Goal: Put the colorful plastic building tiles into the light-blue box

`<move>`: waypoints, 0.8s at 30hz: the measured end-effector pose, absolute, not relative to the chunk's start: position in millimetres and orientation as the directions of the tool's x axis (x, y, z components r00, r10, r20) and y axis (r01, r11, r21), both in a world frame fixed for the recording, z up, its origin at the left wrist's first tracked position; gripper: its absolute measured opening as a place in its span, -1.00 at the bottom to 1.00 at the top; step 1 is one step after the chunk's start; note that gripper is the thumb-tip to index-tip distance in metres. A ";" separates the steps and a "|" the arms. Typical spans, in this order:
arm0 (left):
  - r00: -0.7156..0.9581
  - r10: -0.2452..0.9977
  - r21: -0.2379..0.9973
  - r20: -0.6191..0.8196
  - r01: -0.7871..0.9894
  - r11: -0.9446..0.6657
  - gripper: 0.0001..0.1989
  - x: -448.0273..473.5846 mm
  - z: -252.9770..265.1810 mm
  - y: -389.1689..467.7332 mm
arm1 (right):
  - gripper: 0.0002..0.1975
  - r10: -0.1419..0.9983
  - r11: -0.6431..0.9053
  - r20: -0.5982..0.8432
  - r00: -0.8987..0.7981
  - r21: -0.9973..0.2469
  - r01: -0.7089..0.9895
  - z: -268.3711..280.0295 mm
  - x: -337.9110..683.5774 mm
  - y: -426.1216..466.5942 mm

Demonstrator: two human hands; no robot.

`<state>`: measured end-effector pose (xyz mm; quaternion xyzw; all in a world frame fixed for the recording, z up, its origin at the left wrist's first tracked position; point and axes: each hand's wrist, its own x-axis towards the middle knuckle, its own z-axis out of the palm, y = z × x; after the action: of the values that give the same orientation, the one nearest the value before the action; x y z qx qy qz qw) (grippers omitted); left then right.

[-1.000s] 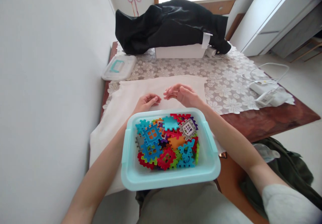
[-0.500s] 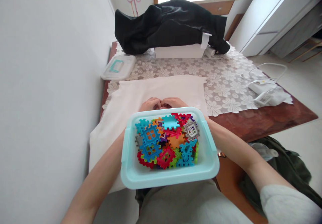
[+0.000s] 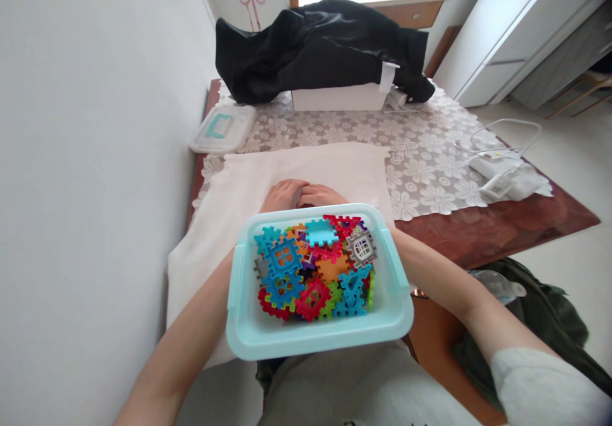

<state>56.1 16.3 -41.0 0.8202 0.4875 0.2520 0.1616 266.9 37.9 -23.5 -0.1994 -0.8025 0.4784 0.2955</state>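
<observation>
Just beyond the far rim of a light-blue plastic bin, my left hand and my right hand meet over the white cloth. Their fingers are bent and drawn together, and a small grey patch shows between them, too little to name. The bin's rim hides the lower part of both hands. Inside the bin lies a heap of toothed plastic building tiles: a blue window tile, a red tile, an orange tile and a grey window tile among them. My forearms pass along either side of the bin.
White cloth covers part of the lace-topped table. A clear lid with a teal handle lies at the left by the wall. Black fabric drapes over a white box at the back. A white device with a cable sits at the right.
My hands have shifted slightly up and left, the right hand now lying flatter with its fingers reaching toward the left. A grey patch has come into view between them. The bin stays put.
</observation>
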 end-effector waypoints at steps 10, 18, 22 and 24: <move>0.412 0.890 0.449 0.194 0.769 -0.454 -0.40 53.9 -40.3 16.6 | -0.75 0.618 0.394 0.251 -0.745 -0.919 0.018 -17.6 277.0 29.8; 0.410 0.898 0.464 0.159 0.772 -0.435 -0.45 51.1 -46.6 23.5 | -0.79 0.658 0.342 0.205 -0.725 -0.939 0.045 -10.8 277.2 29.2; 0.425 0.883 0.506 0.198 0.728 -0.464 -0.50 48.4 -51.8 27.9 | -0.84 0.651 0.338 0.204 -0.731 -0.940 0.038 -6.1 279.7 25.0; 0.422 0.878 0.539 0.224 0.697 -0.472 -0.51 47.1 -53.9 28.3 | -0.80 0.661 0.339 0.226 -0.715 -0.941 0.016 -3.8 282.3 21.6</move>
<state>47.1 28.3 -53.9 0.8225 0.4789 0.2443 0.1857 282.3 21.6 -3.8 -0.2230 -0.7595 0.5299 0.3045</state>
